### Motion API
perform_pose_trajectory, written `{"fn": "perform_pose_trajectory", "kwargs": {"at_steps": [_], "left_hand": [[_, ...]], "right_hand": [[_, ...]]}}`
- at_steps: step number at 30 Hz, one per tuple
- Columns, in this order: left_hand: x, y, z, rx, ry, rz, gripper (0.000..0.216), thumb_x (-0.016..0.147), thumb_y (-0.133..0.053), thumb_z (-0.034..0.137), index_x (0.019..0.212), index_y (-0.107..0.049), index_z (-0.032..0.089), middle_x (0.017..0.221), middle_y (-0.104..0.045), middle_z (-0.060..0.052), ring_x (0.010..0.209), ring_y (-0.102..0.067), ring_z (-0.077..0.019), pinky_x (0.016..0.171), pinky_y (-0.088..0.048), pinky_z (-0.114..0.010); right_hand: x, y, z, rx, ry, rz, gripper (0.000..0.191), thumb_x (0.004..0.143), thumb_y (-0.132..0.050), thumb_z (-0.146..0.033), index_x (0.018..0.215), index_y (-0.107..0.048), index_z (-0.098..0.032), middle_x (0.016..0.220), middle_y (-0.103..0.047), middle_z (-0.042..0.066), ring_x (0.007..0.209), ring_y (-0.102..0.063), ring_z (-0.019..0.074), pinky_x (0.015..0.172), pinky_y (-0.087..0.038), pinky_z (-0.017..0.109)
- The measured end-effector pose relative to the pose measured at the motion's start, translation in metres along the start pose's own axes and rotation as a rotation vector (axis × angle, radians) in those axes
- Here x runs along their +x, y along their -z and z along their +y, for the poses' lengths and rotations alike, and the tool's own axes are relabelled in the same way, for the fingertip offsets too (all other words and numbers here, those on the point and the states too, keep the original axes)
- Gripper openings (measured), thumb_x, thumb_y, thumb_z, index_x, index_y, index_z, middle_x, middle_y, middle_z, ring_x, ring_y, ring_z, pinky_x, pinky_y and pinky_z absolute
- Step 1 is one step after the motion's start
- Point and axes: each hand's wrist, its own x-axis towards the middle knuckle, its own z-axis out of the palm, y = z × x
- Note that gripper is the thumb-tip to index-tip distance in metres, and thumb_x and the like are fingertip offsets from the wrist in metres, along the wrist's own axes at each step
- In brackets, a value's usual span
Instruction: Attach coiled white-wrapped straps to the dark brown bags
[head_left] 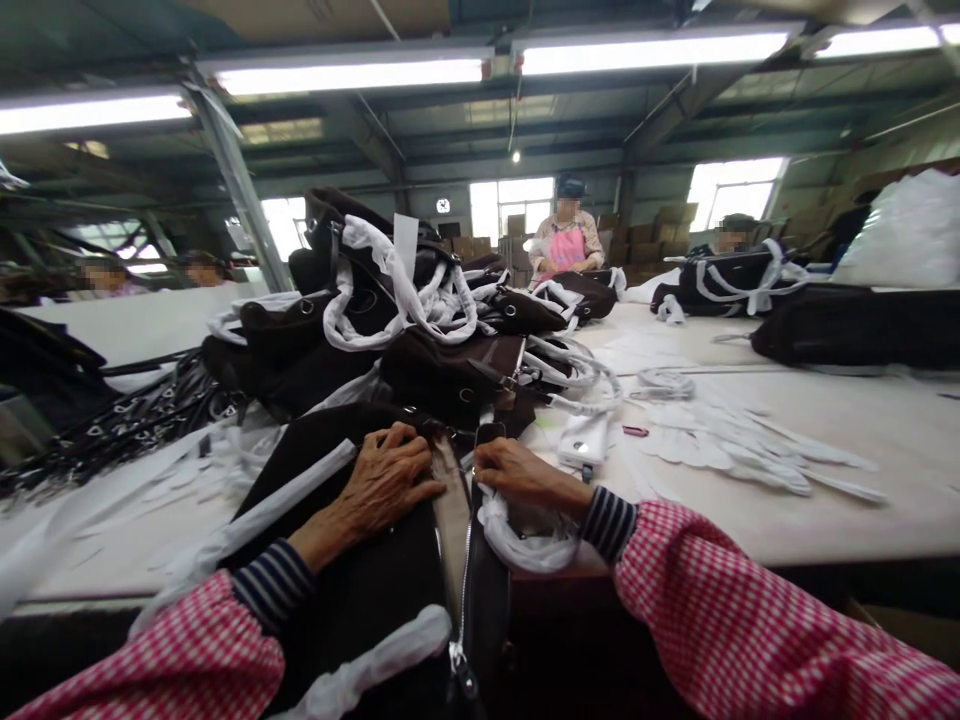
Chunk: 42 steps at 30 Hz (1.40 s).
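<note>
A dark brown handbag point(375, 590) lies in front of me with its zipper point(459, 600) open down the middle. My left hand point(386, 480) rests curled on the left side of the opening, fingers gripping the edge near a metal ring. My right hand point(514, 468) is closed on the bag's right edge, with crumpled white wrapping paper point(525, 540) bunched under the wrist. Paper-wrapped handles point(292, 500) lie across the bag.
A heap of brown bags point(390, 310) with white-wrapped straps rises behind. A white phone-like object point(583, 438) and paper strips point(735, 430) lie on the table point(825, 500) to the right. Other people work at the far end, one in a pink apron point(568, 245).
</note>
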Motion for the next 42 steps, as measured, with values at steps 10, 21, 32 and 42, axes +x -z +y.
{"fn": "perform_pose_trajectory", "kwargs": {"at_steps": [10,21,32,42], "left_hand": [[-0.004,-0.009,0.017,0.198,0.001,0.074,0.014,0.1,-0.057,0.024,0.093,-0.065,0.015,0.099,-0.067,-0.012,0.104,-0.052,-0.0323,0.086,-0.042,-0.046],[-0.011,-0.027,0.018,0.216,-0.071,0.135,0.024,0.097,-0.052,0.012,0.116,-0.065,0.017,0.124,-0.064,-0.018,0.13,-0.047,-0.0404,0.097,-0.041,-0.058],[0.004,-0.016,0.011,-0.133,0.217,0.083,0.015,0.097,-0.052,0.016,0.094,-0.066,0.016,0.097,-0.07,-0.011,0.105,-0.053,-0.0325,0.085,-0.041,-0.049],[0.001,-0.011,0.009,-0.221,0.202,0.05,0.011,0.093,-0.065,0.029,0.099,-0.069,0.021,0.102,-0.07,-0.007,0.111,-0.052,-0.0314,0.092,-0.04,-0.05]], "right_hand": [[0.013,0.018,-0.043,-0.033,0.043,-0.082,0.01,0.078,-0.059,-0.01,0.07,-0.061,-0.015,0.064,-0.052,-0.003,0.062,-0.046,0.0101,0.058,-0.028,0.025],[0.035,-0.006,-0.026,-0.12,-0.038,-0.083,0.014,0.079,-0.059,-0.013,0.066,-0.061,-0.013,0.064,-0.053,-0.002,0.061,-0.043,0.0098,0.058,-0.027,0.026],[0.038,-0.002,-0.04,-0.086,-0.082,-0.178,0.011,0.077,-0.06,-0.012,0.066,-0.06,-0.013,0.062,-0.05,-0.003,0.061,-0.044,0.0099,0.056,-0.029,0.025],[0.034,0.001,-0.036,-0.053,-0.078,-0.204,0.012,0.076,-0.06,-0.014,0.064,-0.057,-0.014,0.061,-0.045,-0.005,0.059,-0.04,0.009,0.055,-0.027,0.025]]}}
